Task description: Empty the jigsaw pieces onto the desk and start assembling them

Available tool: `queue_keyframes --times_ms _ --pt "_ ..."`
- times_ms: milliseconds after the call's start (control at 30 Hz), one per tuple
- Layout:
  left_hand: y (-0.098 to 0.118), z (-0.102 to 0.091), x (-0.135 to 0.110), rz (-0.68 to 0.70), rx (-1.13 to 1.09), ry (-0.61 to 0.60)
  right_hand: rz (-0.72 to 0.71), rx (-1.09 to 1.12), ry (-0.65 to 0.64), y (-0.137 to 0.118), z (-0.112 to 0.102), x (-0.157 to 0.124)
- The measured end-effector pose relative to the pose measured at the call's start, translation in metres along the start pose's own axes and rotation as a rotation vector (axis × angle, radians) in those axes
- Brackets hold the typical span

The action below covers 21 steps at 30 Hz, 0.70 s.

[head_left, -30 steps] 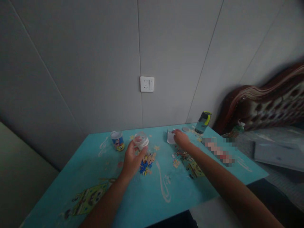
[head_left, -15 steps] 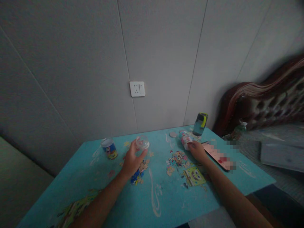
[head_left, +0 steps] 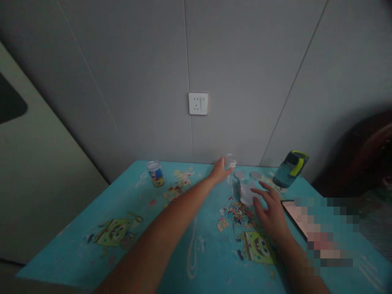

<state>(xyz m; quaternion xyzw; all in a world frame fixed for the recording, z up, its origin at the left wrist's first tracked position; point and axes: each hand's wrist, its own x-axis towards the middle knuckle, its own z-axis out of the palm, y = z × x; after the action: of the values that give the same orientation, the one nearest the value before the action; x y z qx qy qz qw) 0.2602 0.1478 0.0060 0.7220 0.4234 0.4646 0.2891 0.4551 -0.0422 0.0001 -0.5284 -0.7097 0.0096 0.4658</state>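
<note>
By the far edge of the counter (head_left: pixel 73 241), a clear container (head_left: pixel 231 160) is in the left hand (head_left: pixel 219 171), whose grip is clamped on it. The right hand (head_left: pixel 272 212), its grip apart, hovers near a white item (head_left: pixel 246 193); puzzle pieces (head_left: pixel 236 214) lie nearer, a blue can (head_left: pixel 157 175) well left.
</note>
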Motion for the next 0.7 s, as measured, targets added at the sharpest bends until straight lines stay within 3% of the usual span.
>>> queue_keyframes --times_ms 133,233,333,467,533,600,633,700 --pt "-0.003 0.005 -0.011 0.0 0.015 0.006 -0.065 -0.003 -0.031 -0.002 -0.001 0.001" --pt "0.008 -0.019 -0.032 0.07 0.064 0.053 -0.029 0.01 -0.047 -0.001 -0.003 -0.002" --pt "0.025 -0.073 -0.06 0.216 0.142 0.068 -0.047 0.013 -0.013 0.005 -0.007 -0.004" --pt "0.035 -0.173 -0.104 0.39 0.26 0.05 -0.12 0.007 0.057 0.016 -0.008 -0.01" --pt "0.024 -0.218 -0.123 0.463 0.441 0.279 -0.125 0.003 0.092 0.015 -0.005 -0.013" --pt "0.005 -0.25 -0.136 0.377 0.506 0.561 -0.134 -0.002 0.104 0.008 0.001 -0.016" --pt "-0.006 -0.259 -0.14 0.314 0.504 0.638 -0.147 -0.005 0.094 0.0 0.006 -0.016" --pt "-0.028 -0.268 -0.145 0.184 0.437 0.674 -0.199 -0.01 0.044 -0.022 0.018 -0.013"
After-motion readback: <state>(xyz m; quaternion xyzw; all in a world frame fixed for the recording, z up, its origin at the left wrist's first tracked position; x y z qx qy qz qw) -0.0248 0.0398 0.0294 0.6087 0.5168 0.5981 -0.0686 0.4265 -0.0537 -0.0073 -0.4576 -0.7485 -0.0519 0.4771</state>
